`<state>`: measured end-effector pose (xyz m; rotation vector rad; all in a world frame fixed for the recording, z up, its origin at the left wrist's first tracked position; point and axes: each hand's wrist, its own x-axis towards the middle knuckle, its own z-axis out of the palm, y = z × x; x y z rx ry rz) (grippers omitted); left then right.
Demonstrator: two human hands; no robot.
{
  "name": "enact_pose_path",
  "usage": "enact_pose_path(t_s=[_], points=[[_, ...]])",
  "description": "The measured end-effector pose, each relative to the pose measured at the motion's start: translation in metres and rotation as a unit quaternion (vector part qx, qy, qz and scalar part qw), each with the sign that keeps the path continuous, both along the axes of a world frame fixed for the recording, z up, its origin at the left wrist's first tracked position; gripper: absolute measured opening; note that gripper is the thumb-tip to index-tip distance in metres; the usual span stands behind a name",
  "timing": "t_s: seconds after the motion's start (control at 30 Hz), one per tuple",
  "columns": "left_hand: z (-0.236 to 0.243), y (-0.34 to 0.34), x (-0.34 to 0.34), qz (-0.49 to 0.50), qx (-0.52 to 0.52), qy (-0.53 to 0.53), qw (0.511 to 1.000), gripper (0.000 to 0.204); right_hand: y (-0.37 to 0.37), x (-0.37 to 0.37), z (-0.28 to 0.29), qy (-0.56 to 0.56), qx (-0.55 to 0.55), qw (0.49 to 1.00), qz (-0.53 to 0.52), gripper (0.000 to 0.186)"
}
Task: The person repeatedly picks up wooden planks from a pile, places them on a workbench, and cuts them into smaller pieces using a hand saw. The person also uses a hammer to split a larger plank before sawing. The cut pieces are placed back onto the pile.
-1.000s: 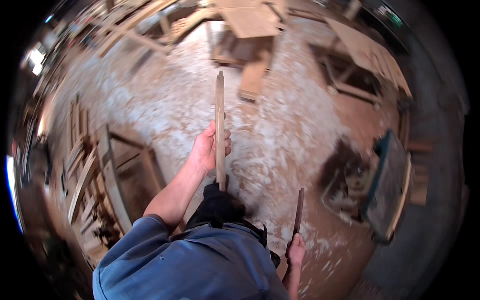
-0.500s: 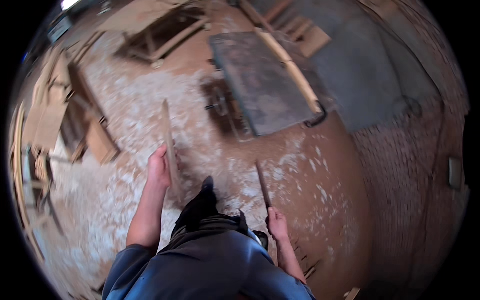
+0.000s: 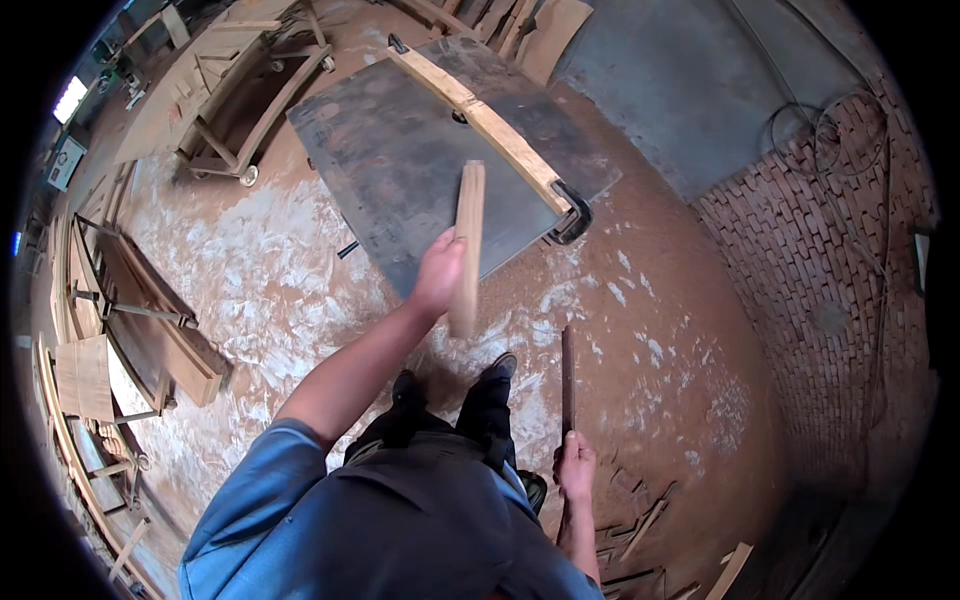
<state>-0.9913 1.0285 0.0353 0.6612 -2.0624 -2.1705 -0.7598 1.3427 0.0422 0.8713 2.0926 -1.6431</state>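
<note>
My left hand [image 3: 440, 272] is closed around a pale wooden strip [image 3: 469, 245], held out in front of me over the near edge of a dark flat metal table [image 3: 400, 150]. Low at my right side, my right hand [image 3: 575, 466] grips the end of a thin dark stick [image 3: 568, 380] that points forward; its material is hard to tell. A long light wooden board [image 3: 490, 125] lies across the tabletop. One black clamp [image 3: 572, 212] sits at its near end and another black clamp [image 3: 397, 44] at its far end.
Stacked boards [image 3: 165, 320] lean on a metal rack to the left. A wheeled wooden cart [image 3: 240, 130] stands at the far left. Wood offcuts [image 3: 650, 525] lie on the floor by my right side. A brick surface [image 3: 800, 260] borders the right, with looped cable over it.
The view has turned, and the metal table now lies closer ahead. My left hand has moved forward and right with the wooden strip. My right hand still holds the dark stick.
</note>
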Motion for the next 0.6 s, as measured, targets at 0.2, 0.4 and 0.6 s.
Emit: enact_pose_path(t_s=[0.2, 0.4, 0.6], points=[[-0.006, 0.073, -0.096, 0.05, 0.036, -0.041, 0.997, 0.04, 0.066, -0.086, 0.014, 0.022, -0.015, 1.0, 0.007, 0.025], [-0.011, 0.083, -0.17, 0.057, -0.032, -0.15, 0.987, 0.033, 0.1, -0.16, 0.043, 0.08, 0.006, 0.985, 0.151, 0.036], [-0.02, 0.07, -0.188, -0.049, -0.287, -0.231, 0.928, 0.04, 0.088, -0.213, 0.035, 0.12, 0.069, 0.946, 0.293, 0.042]])
